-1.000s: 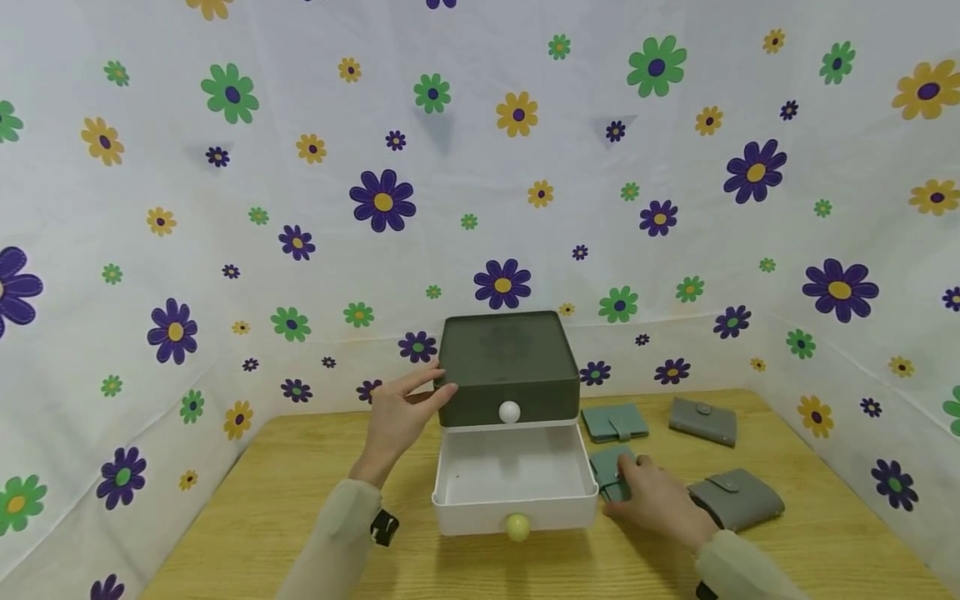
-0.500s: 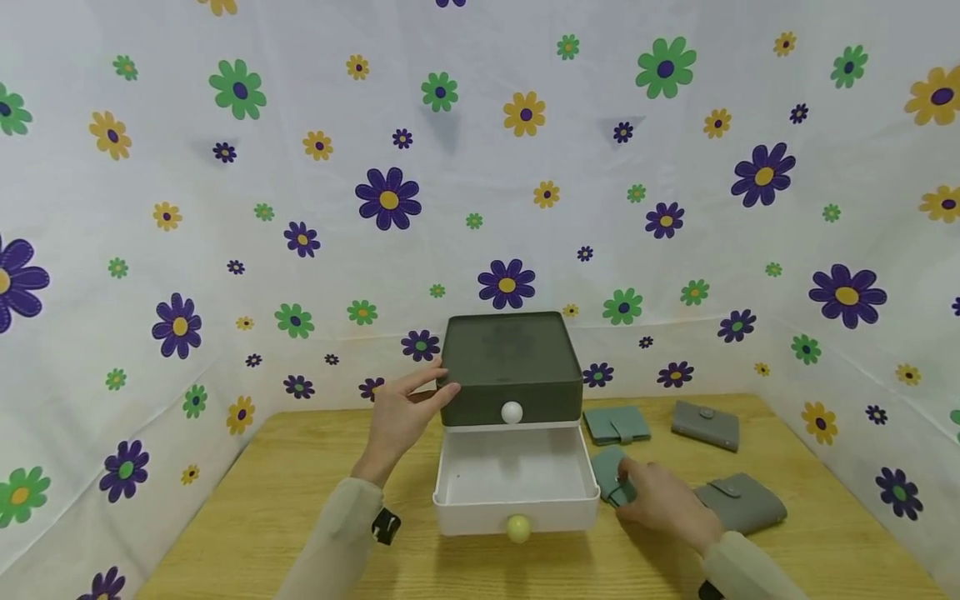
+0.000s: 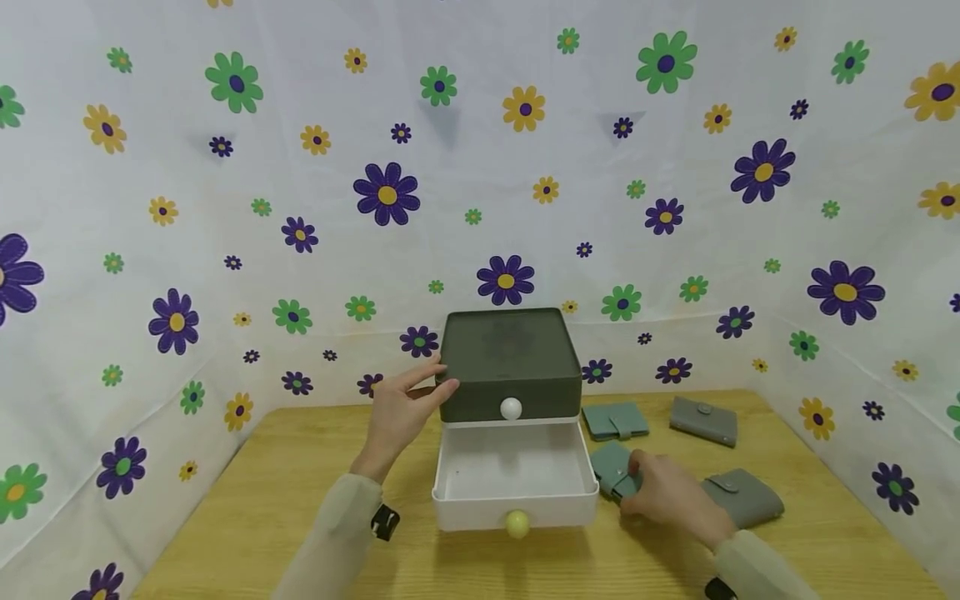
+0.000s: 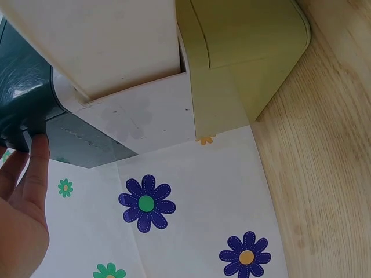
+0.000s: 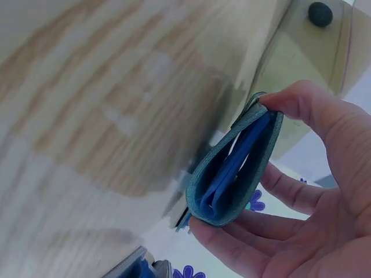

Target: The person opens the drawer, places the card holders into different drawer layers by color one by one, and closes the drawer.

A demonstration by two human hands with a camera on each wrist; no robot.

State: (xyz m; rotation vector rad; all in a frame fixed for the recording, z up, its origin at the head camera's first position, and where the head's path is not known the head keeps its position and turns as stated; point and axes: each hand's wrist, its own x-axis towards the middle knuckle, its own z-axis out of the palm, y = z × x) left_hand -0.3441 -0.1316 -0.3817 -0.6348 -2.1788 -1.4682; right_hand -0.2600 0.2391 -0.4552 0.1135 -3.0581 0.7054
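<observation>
My right hand (image 3: pixel 667 493) pinches a small blue-green snap wallet (image 3: pixel 613 468) on the table, just right of the drawer. Seen in the right wrist view, the wallet (image 5: pixel 232 165) stands edge-on between thumb and fingers, its blue inner sleeves showing. My left hand (image 3: pixel 396 415) rests its fingertips against the left front corner of a small drawer box with a dark green top section (image 3: pixel 510 350); the left wrist view shows the fingers (image 4: pixel 38 168) touching the dark wall. Below, a white drawer (image 3: pixel 517 510) with a yellow knob is pulled out, its floor bare.
A second blue-green wallet (image 3: pixel 615 420) lies beside the box. A grey wallet (image 3: pixel 703 420) is at the back right, and another grey wallet (image 3: pixel 744 497) lies by my right wrist. Flower-print cloth (image 3: pixel 480 158) stands behind the wooden table (image 3: pixel 300 500).
The right hand has shifted slightly right, and the wallet in its fingers has turned and tilted a little. The left hand keeps its place at the box.
</observation>
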